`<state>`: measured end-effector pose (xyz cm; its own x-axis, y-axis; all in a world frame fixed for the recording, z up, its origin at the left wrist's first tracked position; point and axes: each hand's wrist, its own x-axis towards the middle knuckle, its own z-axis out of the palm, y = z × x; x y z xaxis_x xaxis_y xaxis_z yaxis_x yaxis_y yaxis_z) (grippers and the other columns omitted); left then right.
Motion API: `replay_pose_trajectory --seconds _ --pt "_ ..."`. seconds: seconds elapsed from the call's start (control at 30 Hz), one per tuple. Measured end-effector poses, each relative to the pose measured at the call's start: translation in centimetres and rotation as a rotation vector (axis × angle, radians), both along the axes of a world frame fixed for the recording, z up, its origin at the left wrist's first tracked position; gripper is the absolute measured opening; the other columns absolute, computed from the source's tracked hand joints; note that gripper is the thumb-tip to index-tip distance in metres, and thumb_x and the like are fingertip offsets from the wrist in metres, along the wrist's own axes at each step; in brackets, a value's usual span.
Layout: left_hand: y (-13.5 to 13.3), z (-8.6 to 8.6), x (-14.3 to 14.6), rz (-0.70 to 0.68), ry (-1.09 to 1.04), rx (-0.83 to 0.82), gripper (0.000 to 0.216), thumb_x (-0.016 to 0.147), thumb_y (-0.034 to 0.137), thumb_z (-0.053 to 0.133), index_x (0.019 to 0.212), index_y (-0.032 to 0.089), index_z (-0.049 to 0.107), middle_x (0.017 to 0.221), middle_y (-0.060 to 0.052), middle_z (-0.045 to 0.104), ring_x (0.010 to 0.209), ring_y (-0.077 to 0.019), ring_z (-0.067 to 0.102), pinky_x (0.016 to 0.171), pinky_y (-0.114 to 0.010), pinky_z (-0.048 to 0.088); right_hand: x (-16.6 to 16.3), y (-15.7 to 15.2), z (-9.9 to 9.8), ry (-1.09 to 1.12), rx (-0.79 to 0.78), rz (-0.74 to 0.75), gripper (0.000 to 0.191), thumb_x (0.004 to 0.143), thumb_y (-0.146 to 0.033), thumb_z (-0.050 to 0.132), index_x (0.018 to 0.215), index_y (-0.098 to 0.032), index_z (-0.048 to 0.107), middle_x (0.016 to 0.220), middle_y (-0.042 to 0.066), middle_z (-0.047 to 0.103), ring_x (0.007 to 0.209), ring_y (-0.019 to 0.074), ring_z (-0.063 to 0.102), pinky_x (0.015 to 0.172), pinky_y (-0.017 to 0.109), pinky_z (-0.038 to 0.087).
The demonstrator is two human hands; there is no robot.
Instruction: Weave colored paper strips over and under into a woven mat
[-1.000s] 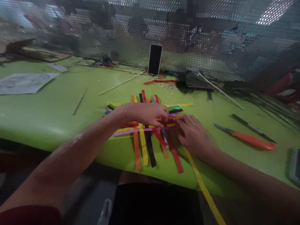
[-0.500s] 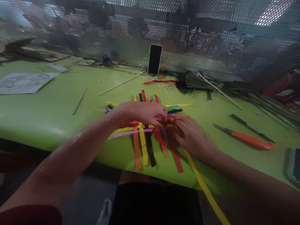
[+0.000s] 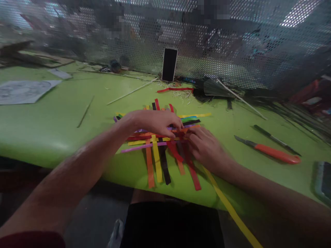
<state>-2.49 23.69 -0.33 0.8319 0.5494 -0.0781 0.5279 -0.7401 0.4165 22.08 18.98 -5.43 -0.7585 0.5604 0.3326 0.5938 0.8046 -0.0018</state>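
Note:
Several coloured flat strips are woven across each other on the green tabletop; a yellow strip [image 3: 157, 162], a black strip [image 3: 164, 165] and a dark red strip [image 3: 191, 168] stick out toward me. My left hand [image 3: 161, 123] lies over the middle of the weave, its thumb and fingers bent and closed on strips there. At the weave's right side, my right hand [image 3: 204, 146] has its fingertips closed on the strips, close to my left fingertips. A red strip [image 3: 174, 151] loops up below them. What exactly lies between the fingertips is hidden. A long yellow strip [image 3: 232, 212] trails from under my right hand over the edge.
To the right lie an orange-handled knife [image 3: 276, 154] and a slim dark blade [image 3: 276, 139]. A phone [image 3: 169, 64] leans against the perforated metal screen [image 3: 144, 44]. Thin sticks, scraps and a printed sheet [image 3: 26, 92] lie about. The table's front edge is close to my lap.
My right hand has shifted slightly left, closer to my left fingertips. The trailing yellow strip has swung a little to the right. The whole view has moved slightly.

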Motion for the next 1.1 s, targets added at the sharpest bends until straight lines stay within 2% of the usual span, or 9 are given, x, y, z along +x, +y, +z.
replay_pose_trajectory --seconds 0.17,0.37,0.53,0.77,0.93,1.1 --pt "0.1 0.2 -0.2 0.025 0.016 -0.023 0.022 0.096 0.027 0.066 0.116 0.021 0.074 0.131 -0.006 0.072 0.12 -0.0198 0.065 0.103 -0.027 0.045 0.2 -0.2 -0.2 0.022 -0.019 -0.06 0.021 0.1 -0.017 0.049 0.11 -0.012 0.067 0.114 0.018 0.068 0.101 0.0311 0.059 0.089 0.048 0.054" --pt "0.1 0.0 -0.4 0.043 0.006 -0.015 0.024 0.096 0.028 0.065 0.118 0.021 0.073 0.134 -0.006 0.071 0.122 -0.0201 0.065 0.102 -0.026 0.046 1.0 -0.6 -0.3 0.048 -0.037 -0.064 0.023 0.095 -0.013 0.049 0.109 -0.016 0.068 0.112 0.016 0.068 0.104 0.0305 0.058 0.09 0.047 0.053" --pt "0.3 -0.3 -0.4 0.034 -0.004 -0.003 0.024 0.096 0.028 0.066 0.118 0.021 0.073 0.135 -0.006 0.071 0.124 -0.0217 0.064 0.101 -0.027 0.046 1.0 -0.8 -0.3 0.068 -0.007 -0.087 0.024 0.092 -0.012 0.049 0.106 -0.015 0.068 0.104 0.015 0.068 0.099 0.0312 0.059 0.086 0.048 0.053" --pt "0.1 0.1 -0.2 0.045 0.012 -0.021 0.026 0.096 0.028 0.066 0.12 0.02 0.073 0.134 -0.007 0.071 0.124 -0.0224 0.064 0.104 -0.029 0.046 0.7 -0.4 -0.6 0.038 -0.035 -0.085 0.028 0.094 -0.011 0.046 0.112 -0.017 0.067 0.113 0.017 0.065 0.104 0.0318 0.058 0.091 0.05 0.054" --pt "0.0 0.3 -0.1 0.035 0.021 -0.031 0.026 0.095 0.027 0.066 0.119 0.018 0.073 0.133 -0.01 0.071 0.123 -0.0226 0.064 0.104 -0.03 0.045 0.5 -0.1 -0.7 0.004 -0.041 -0.105 0.037 0.098 -0.011 0.04 0.126 -0.017 0.064 0.121 0.016 0.063 0.111 0.0314 0.056 0.097 0.051 0.052" --pt "0.0 0.3 -0.1 0.035 0.016 -0.035 0.026 0.096 0.026 0.065 0.119 0.016 0.073 0.133 -0.01 0.071 0.122 -0.0223 0.064 0.106 -0.031 0.045 0.4 0.2 -0.6 -0.059 0.004 -0.158 0.028 0.1 -0.014 0.043 0.11 -0.019 0.068 0.108 0.014 0.066 0.1 0.0296 0.057 0.087 0.045 0.051"
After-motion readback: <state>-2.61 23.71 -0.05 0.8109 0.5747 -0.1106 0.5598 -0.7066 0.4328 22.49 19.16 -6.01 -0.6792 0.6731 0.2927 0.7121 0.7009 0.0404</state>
